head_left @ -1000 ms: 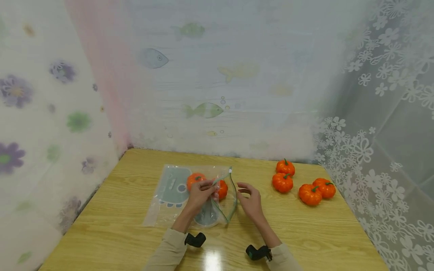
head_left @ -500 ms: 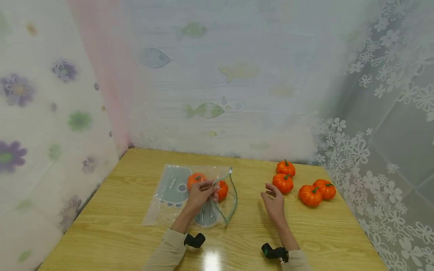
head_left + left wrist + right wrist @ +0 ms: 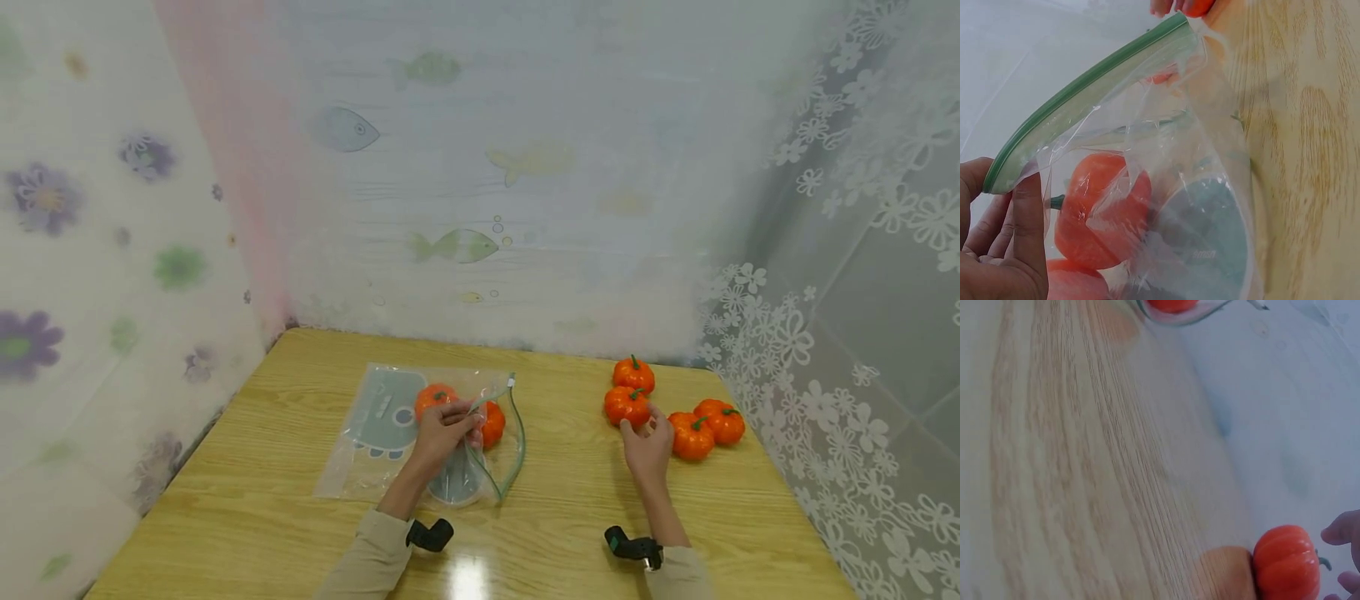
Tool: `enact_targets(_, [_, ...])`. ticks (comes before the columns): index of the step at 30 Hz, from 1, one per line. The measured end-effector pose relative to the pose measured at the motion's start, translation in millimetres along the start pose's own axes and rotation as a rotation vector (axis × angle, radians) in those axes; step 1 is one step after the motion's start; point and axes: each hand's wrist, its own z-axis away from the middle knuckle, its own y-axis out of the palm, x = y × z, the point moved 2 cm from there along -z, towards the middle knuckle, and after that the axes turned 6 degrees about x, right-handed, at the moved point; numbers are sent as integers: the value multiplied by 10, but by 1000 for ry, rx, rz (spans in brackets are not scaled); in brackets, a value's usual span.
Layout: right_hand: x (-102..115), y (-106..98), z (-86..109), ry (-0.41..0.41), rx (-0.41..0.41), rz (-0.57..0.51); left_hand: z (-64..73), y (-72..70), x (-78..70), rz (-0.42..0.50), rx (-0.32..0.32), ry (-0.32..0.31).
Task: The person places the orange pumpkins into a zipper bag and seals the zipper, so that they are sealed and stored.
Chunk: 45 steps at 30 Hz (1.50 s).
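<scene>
My left hand [image 3: 442, 437] pinches the green-edged mouth of a clear zip bag [image 3: 352, 479], holding its near side up so the opening gapes to the right. In the left wrist view, thumb and fingers grip the end of the green zip strip [image 3: 1079, 90]. Two small orange toy pumpkins [image 3: 1100, 219] show inside, seen through the plastic over a grey-green print. My right hand [image 3: 648, 450] is at a pumpkin [image 3: 626, 404] on the right, thumb and fingers spread around its near side. The right wrist view has the fingers [image 3: 1344, 531] just beside that pumpkin's green stem.
Another pumpkin [image 3: 634, 375] stands right behind the one by my right hand. Two more, a nearer pumpkin [image 3: 690, 437] and a farther pumpkin [image 3: 723, 421], sit together to its right. The wooden table [image 3: 555, 517] meets patterned walls at the back and sides.
My right hand has moved away from the bag's mouth, to the right across the table, up to a pumpkin. My left hand has kept its hold on the bag.
</scene>
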Motion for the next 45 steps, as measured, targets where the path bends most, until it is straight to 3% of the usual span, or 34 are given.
enact_targets(6, [-20, -36, -85, 21, 63, 133, -3, -15, -6, 2, 6, 0])
enact_targets(14, [-43, -3, -214, 32, 127, 209, 9, -31, -23, -6, 21, 3])
enact_targets(35, [-1, 26, -304, 24, 156, 216, -15, -46, -5, 24, 28, 4])
enact_targets(45, [-28, 23, -244, 9, 112, 119, -22, -66, 15, 16, 33, 2])
